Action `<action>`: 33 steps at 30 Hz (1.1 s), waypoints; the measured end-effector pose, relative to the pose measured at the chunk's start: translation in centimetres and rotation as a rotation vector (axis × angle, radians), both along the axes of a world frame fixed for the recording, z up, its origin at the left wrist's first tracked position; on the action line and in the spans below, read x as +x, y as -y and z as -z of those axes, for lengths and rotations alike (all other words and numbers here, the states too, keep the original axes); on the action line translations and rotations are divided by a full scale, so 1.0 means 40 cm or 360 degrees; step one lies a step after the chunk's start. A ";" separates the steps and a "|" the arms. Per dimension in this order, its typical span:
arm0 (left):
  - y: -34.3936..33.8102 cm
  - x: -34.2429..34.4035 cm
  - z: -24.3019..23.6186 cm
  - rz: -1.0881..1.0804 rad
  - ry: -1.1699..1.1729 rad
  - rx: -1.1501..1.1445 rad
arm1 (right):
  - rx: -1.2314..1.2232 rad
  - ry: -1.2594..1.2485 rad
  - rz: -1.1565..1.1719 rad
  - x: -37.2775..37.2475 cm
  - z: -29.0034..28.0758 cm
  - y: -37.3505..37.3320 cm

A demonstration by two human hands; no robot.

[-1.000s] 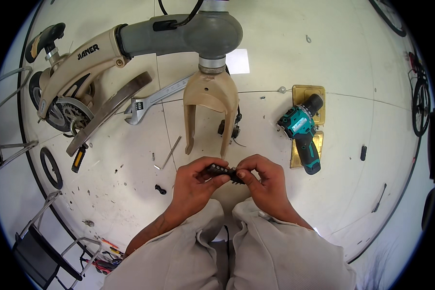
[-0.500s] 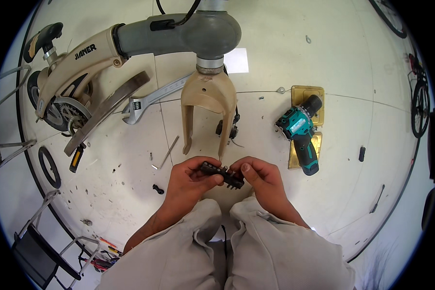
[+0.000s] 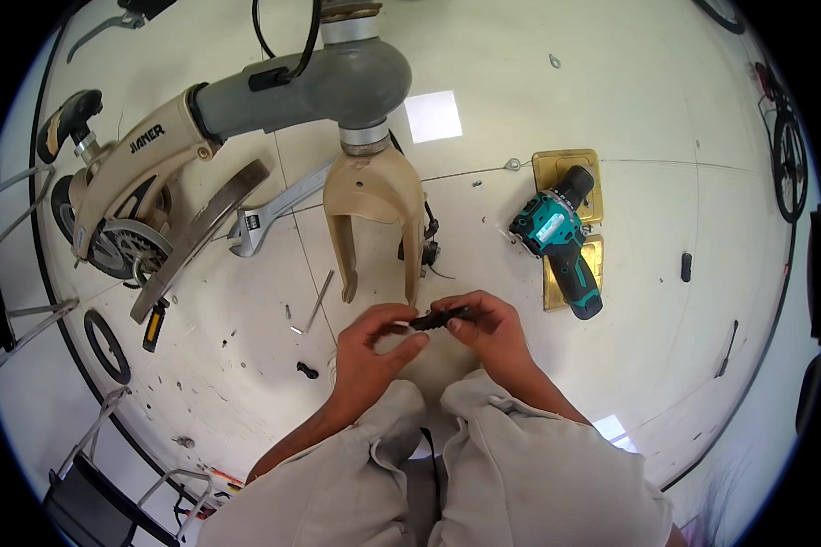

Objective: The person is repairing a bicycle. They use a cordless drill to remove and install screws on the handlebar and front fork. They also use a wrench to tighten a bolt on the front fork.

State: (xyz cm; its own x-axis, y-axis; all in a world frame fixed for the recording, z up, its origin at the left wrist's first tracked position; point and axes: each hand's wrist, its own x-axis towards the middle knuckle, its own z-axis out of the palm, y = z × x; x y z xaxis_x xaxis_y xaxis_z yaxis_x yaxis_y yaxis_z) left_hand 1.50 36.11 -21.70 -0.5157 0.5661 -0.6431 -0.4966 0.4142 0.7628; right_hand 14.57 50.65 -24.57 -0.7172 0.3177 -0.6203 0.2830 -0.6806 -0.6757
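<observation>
My left hand [image 3: 371, 346] and my right hand [image 3: 485, 325] meet above my knees, both pinching a small black metal part [image 3: 438, 319] held between the fingertips. Just beyond them hangs the beige front fork [image 3: 371, 202] of a grey and beige bicycle frame [image 3: 246, 109] that stands without its front wheel. The fork's two legs end a little above my hands.
A teal and black cordless drill [image 3: 556, 239] lies on a yellow plate [image 3: 567, 173] to the right. An adjustable wrench [image 3: 266, 217] lies left of the fork. A thin metal rod [image 3: 317, 301] and small black bits [image 3: 307, 369] are on the white floor. A pedal and crank [image 3: 153, 321] are at left.
My hands have lifted slightly toward the fork's ends and spread a little. The left fingers now grip one end of the black part, the right hand the other.
</observation>
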 end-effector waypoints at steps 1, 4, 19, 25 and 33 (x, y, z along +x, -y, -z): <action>0.007 -0.001 0.022 0.0049 -0.0323 -0.0058 | -0.0014 0.0027 0.0046 0.006 0.013 0.001; -0.025 -0.002 0.091 0.0145 -0.0712 -0.0123 | 0.0112 0.0124 0.0082 0.016 0.062 -0.004; -0.068 0.020 0.130 0.0026 -0.0303 -0.0142 | 0.0756 0.0210 0.0213 -0.038 0.138 0.041; -0.065 0.020 0.133 0.0044 -0.0359 -0.0108 | 0.0775 0.0264 0.0084 -0.044 0.134 0.036; -0.066 0.019 0.132 0.0035 -0.0375 -0.0113 | 0.0978 0.0245 -0.0027 -0.049 0.116 0.028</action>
State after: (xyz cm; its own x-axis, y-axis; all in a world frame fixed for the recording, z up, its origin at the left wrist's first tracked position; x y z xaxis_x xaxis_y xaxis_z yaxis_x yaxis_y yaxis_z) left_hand 2.26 38.74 -26.97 -0.6443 0.5367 -0.5448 -0.2986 0.4794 0.8253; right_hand 12.60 49.54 -29.19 -0.6422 0.6380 -0.4249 0.4155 -0.1760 -0.8924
